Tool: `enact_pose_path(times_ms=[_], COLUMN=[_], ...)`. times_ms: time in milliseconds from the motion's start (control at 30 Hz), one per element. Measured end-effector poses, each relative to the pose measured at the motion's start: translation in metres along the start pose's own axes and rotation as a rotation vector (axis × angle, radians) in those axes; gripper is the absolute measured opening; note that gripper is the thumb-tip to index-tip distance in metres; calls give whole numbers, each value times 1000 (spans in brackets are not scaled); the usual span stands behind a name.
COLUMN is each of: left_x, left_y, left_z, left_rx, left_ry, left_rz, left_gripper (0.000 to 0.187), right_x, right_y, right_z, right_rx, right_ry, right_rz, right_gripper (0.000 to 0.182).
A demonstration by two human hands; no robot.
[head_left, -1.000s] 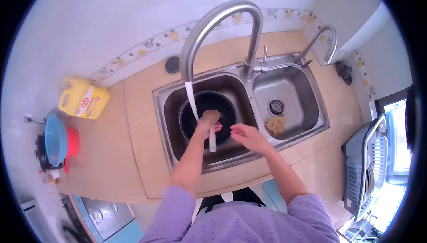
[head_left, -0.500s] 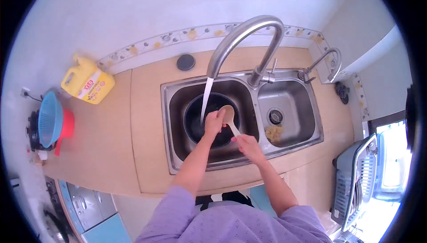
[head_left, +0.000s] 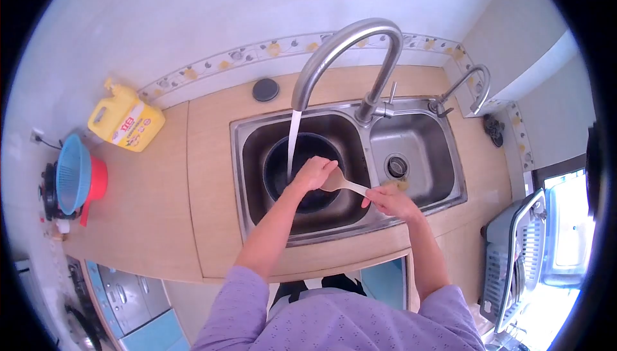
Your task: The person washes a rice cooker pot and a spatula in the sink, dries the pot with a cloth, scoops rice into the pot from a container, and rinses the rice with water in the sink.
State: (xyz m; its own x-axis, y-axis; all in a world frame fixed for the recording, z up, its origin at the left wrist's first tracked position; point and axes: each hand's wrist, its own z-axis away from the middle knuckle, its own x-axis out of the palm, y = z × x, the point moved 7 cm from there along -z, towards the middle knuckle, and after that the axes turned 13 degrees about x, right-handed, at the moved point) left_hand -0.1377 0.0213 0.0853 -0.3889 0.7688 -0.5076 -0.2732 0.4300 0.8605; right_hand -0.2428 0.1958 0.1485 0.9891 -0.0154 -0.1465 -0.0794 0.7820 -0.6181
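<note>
My left hand (head_left: 315, 172) is closed over the bowl end of a beige spoon (head_left: 355, 188), its fingers partly covering it. My right hand (head_left: 393, 201) grips the far end of the spoon's handle, just above the divider between the two basins. Beneath my left hand, a dark round pot (head_left: 307, 207) sits in the left basin. Water runs from the large curved faucet (head_left: 350, 33) in a white stream (head_left: 292, 142) into that pot, passing left of my hand. Whether anything is between my left fingers and the spoon is hidden.
The steel double sink (head_left: 239, 177) has a yellowish scrubber (head_left: 400, 184) in its right basin, partly behind my right hand. A smaller faucet (head_left: 472, 84) stands at right. A yellow jug (head_left: 128, 118), a dark round lid (head_left: 265, 89), and a blue colander (head_left: 74, 174) are on the counter.
The spoon has swung from steeply slanted to nearly level. My right hand has moved right and slightly up with the handle, and my left hand now covers more of the bowl.
</note>
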Motion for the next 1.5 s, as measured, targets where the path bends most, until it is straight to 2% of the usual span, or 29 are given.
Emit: enact_pose_path(times_ms=[67,167,267,300,433,533,567,600,667,700,767,867,900,1000,1067,1133,1200,1300,1400,1433,1500], left_x=[2,-1,13,20,46,58,61,61,62,64,69,64,64,55,44,31,27,29,37,40,48], left_y=[-3,7,-1,-7,-9,11,17,17,14,9,-3,-15,-28,-46,-67,-76,-78,-83,-92,-94,-99], left_z=[6,28,41,43,41,34,36,34,31,33,36,56,59,75,89,104,113,116,115,114,108], left_rx=[8,-231,-199,-251,-280,-332,-406,-341,-215,-293,-445,-649,-568,-582,-608,-619,-643,-648,-677,-676,-672], left_ry=[111,332,640,687,997,755,728,684,590,594,602,459,322,512,625,749,761,734,745,736,713], left_rz=[47,363,624,714,1267,1639,1617,1649,1706,1663,1574,1189,1242,1284,1307,1349,1400,1434,1445,1470,1524], left_gripper=[35,34,28,24,25,17,18,20,23,25,29,33,38,45,51,52,56,61,61,61,61], right_x=[0,4,12,18,45,57,57,58,60,62,65,63,61,57,54,51,56,79,107,111,103], right_y=[-2,6,7,3,7,8,6,4,-8,-13,-18,-26,-30,-32,-38,-46,-44,-32,-21,-24,-32], right_z=[2,-3,-4,-3,-13,-17,-16,-15,-4,3,3,-11,-21,-67,-94,-111,-134,-190,-197,-195,-164], right_rx=[-62,-138,-185,-208,-254,-289,-296,-303,-445,-514,-426,-309,-276,-228,-64,-17,-74,-124,24,-109,-256], right_ry=[58,122,186,211,310,364,389,413,541,605,650,647,636,526,552,569,667,569,75,84,405], right_rz=[-2,-81,-93,-76,-80,-97,-73,-49,161,268,445,593,620,500,677,636,662,588,187,355,746], right_gripper=[36,35,35,36,35,33,32,31,28,26,26,24,24,25,24,23,22,23,24,19,17])
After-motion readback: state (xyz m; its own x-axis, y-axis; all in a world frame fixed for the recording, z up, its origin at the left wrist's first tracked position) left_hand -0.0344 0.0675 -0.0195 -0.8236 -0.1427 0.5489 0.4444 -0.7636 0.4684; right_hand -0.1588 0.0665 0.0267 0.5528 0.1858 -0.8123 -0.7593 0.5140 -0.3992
